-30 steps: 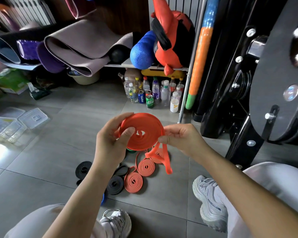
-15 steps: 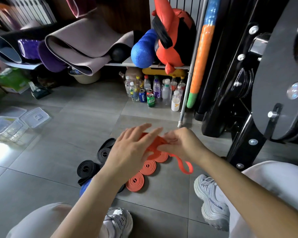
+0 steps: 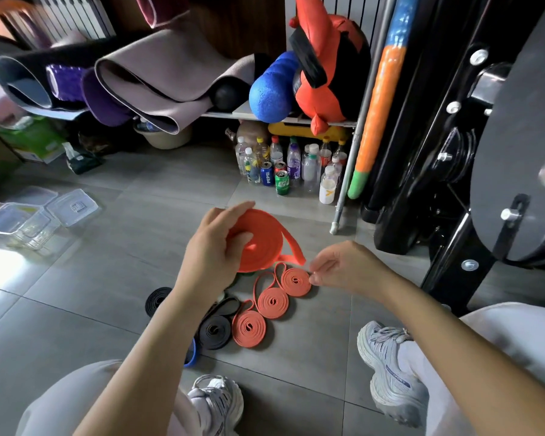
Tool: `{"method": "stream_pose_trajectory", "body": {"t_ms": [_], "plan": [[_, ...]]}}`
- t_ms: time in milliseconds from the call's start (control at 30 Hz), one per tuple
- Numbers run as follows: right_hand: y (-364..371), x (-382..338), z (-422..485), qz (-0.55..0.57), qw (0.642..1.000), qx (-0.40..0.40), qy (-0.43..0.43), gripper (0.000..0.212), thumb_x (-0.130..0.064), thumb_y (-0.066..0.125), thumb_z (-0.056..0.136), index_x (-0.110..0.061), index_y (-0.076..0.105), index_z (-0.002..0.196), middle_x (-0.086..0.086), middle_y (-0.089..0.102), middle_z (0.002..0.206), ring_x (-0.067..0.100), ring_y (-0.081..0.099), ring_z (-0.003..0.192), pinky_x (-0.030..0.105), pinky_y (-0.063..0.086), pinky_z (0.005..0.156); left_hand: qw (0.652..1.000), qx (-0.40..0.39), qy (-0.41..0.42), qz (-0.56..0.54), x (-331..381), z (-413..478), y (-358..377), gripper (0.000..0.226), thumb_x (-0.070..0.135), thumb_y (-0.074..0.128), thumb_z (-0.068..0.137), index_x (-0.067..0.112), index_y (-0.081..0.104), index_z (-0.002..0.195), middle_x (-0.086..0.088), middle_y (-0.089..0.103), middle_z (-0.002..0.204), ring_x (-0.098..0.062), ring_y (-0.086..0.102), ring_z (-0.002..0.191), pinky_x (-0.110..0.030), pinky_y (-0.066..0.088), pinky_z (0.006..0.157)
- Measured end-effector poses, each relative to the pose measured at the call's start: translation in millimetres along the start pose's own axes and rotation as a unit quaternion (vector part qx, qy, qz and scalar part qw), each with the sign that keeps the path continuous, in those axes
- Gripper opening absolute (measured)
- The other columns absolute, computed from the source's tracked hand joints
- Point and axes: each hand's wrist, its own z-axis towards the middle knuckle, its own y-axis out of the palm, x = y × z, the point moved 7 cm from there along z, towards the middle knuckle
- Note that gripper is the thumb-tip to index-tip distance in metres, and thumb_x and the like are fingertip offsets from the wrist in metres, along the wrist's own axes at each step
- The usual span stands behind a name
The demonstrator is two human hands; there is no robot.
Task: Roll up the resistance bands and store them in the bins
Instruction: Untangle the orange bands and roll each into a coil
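Orange band coil [image 3: 260, 247] sits disc-like in the left grip [image 3: 211, 253], thumb and fingers clamping it above the floor [image 3: 123, 262]; its loose tail [image 3: 291, 247] trails rightward toward the nearer right grip [image 3: 343, 269] (whether pinching, unclear).

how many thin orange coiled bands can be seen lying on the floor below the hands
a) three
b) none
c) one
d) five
a: three thin orange coils lie in a diagonal row on the floor tiles, beside the black coils, while the left hand grips the wide orange roll above them.
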Motion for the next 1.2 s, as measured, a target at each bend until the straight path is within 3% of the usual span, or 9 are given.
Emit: {"method": "stream_pose_trajectory", "body": {"t_ms": [100,300,367,500,633,733,800,1033,1200], "plan": [[4,6,0,-0.047,0.999,0.013,0.006,0.046,-0.03,0.081,0.07,-0.025,0.062,0.111,-0.003,0.062,0.102,0.011,0.059,0.093,0.022,0.044,0.081,0.999,0.006,-0.014,-0.032,-3,0,-8,0.048,0.019,0.055,0.08,0.025,0.055,0.127,0.004,0.051,0.098,-0.005,0.047,0.087,-0.013,0.035,0.079],[0,15,1,0.031,0.994,0.096,0.039,0.084,-0.028,0.082,0.067,-0.036,0.035,0.135,-0.003,0.048,0.111,0.012,0.056,0.098,0.024,0.041,0.083,0.999,-0.007,-0.001,-0.045,-1,-5,-5,0.047,0.013,0.058,0.082,0.026,0.055,0.127,0.008,0.052,0.098,-0.002,0.048,0.089,0.002,0.031,0.079],[4,16,3,0.023,0.996,0.076,0.032,0.071,-0.024,0.08,0.07,-0.039,0.045,0.13,-0.002,0.047,0.11,0.014,0.057,0.098,0.023,0.041,0.083,0.999,-0.007,-0.011,-0.046,-3,-6,-5,0.047,0.007,0.061,0.084,0.026,0.055,0.127,0.007,0.052,0.1,-0.004,0.048,0.09,0.002,0.031,0.079],[14,17,6,-0.028,0.999,0.039,0.015,0.019,-0.017,0.078,0.073,-0.023,0.07,0.089,-0.002,0.059,0.107,0.013,0.057,0.097,0.024,0.042,0.081,0.998,0.005,-0.033,-0.052,-8,-7,-10,0.048,0.004,0.061,0.085,0.028,0.054,0.127,0.005,0.054,0.104,-0.006,0.049,0.093,-0.001,0.034,0.079],[20,14,3,0.02,0.999,0.028,0.024,0.015,-0.017,0.074,0.076,-0.028,0.063,0.076,-0.007,0.072,0.081,0.004,0.065,0.074,0.02,0.046,0.072,0.996,0.012,-0.053,-0.067,-11,-8,-14,0.047,0.006,0.06,0.087,0.029,0.053,0.127,0.005,0.054,0.109,-0.007,0.049,0.095,0.0,0.034,0.078],[12,15,1,0.039,0.994,0.09,0.043,0.008,-0.019,0.065,0.081,-0.022,0.058,0.081,-0.002,0.07,0.064,0.01,0.066,0.058,0.024,0.049,0.059,0.995,0.013,-0.059,-0.077,-12,-9,-15,0.047,0.006,0.06,0.087,0.029,0.053,0.127,0.004,0.054,0.111,-0.008,0.05,0.097,-0.004,0.036,0.079],[3,15,0,-0.002,0.989,0.139,0.041,0.007,-0.02,0.061,0.083,-0.022,0.056,0.087,0.0,0.069,0.064,0.015,0.067,0.062,0.029,0.052,0.064,0.995,0.012,-0.057,-0.075,-13,-10,-15,0.047,0.006,0.06,0.087,0.029,0.053,0.127,0.004,0.054,0.11,-0.008,0.05,0.097,-0.002,0.035,0.079],[-15,20,-2,-0.248,0.937,0.239,0.056,0.032,-0.004,0.044,0.09,-0.013,0.054,0.119,0.021,0.067,0.091,0.041,0.061,0.088,0.039,0.043,0.065,1.0,-0.011,-0.013,-0.023,-6,-14,-9,0.048,0.004,0.061,0.086,0.024,0.054,0.128,0.007,0.05,0.098,-0.002,0.046,0.086,0.0,0.032,0.076],[-26,24,2,-0.301,0.922,0.237,0.061,0.039,0.005,0.043,0.085,-0.008,0.049,0.122,0.019,0.061,0.104,0.04,0.062,0.093,0.04,0.047,0.068,1.0,-0.016,0.002,0.018,-2,-15,-5,0.048,0.005,0.06,0.086,0.024,0.054,0.129,0.008,0.048,0.1,-0.01,0.048,0.088,-0.022,0.037,0.077]]}}
